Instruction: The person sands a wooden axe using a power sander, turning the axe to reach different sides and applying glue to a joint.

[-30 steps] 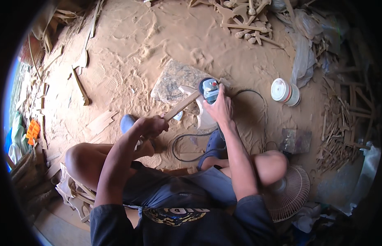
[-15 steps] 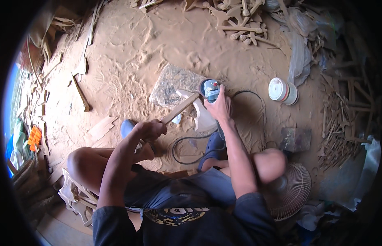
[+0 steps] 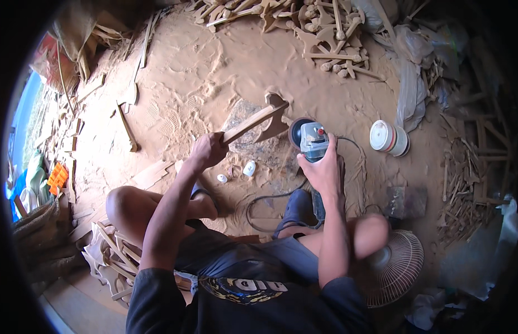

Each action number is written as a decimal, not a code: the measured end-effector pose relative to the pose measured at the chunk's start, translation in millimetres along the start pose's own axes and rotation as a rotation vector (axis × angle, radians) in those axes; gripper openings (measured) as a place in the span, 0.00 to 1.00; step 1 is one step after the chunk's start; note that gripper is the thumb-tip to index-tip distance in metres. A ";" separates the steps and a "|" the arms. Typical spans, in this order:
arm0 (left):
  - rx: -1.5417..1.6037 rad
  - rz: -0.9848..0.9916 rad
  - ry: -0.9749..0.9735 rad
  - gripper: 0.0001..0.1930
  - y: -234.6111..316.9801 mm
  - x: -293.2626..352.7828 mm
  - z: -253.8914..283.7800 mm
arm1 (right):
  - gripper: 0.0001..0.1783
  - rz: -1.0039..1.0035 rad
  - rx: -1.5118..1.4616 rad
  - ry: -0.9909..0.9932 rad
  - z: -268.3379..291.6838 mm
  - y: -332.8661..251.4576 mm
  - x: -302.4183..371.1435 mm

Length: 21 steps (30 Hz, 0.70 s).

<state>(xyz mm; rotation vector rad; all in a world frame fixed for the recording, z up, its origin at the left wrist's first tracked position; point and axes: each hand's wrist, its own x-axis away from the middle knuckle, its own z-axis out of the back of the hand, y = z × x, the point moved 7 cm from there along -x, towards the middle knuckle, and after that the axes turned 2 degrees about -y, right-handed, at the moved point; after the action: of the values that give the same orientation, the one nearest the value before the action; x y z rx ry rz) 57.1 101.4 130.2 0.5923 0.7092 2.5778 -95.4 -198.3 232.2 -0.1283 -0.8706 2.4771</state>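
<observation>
My left hand [image 3: 210, 150] is closed round the handle end of a wooden axe [image 3: 252, 122], all bare pale wood. Its head points up and away from me, above a worn flat board [image 3: 236, 118] on the ground. In my right hand [image 3: 324, 171] is an angle grinder [image 3: 313, 138] with a round disc facing the axe head. A gap shows between disc and wood. The grinder's black cord loops near my right foot. A small white container [image 3: 249, 168] and a round white cap [image 3: 222, 178] lie between my feet and the board.
Wooden pieces form a pile [image 3: 331, 39] at the far right, and more wooden pieces [image 3: 111, 256] lie by my left hip. A white tub [image 3: 388, 138] rests on the dusty floor at right. Beside my right knee are a fan [image 3: 395, 267] and a dark block [image 3: 406, 201].
The axe has been raised and turned, its head now farther from me. The grinder has come away from the axe head, a little right and nearer me.
</observation>
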 end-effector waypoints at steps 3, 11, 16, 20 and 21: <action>-0.164 0.041 0.188 0.09 15.3 9.6 20.7 | 0.53 0.094 -0.048 -0.020 0.0 -5.8 22.9; -0.313 0.070 0.114 0.12 53.1 37.7 27.9 | 0.54 0.276 -0.190 -0.057 -26.2 -41.1 56.2; -0.277 0.081 0.075 0.13 52.4 40.3 25.7 | 0.53 0.307 -0.193 -0.060 -56.3 -40.6 55.9; -0.276 0.112 0.079 0.13 40.8 40.7 22.8 | 0.53 0.311 -0.152 -0.105 -54.6 -57.6 56.3; -0.267 0.076 0.100 0.12 45.4 42.0 23.1 | 0.53 0.308 -0.151 -0.105 -55.1 -57.3 55.3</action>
<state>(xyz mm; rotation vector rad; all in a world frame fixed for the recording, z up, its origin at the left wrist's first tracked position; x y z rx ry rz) 21.6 94.4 185.5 0.4149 0.3681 2.7267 -104.9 -102.1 227.7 -0.1997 -1.1593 2.7182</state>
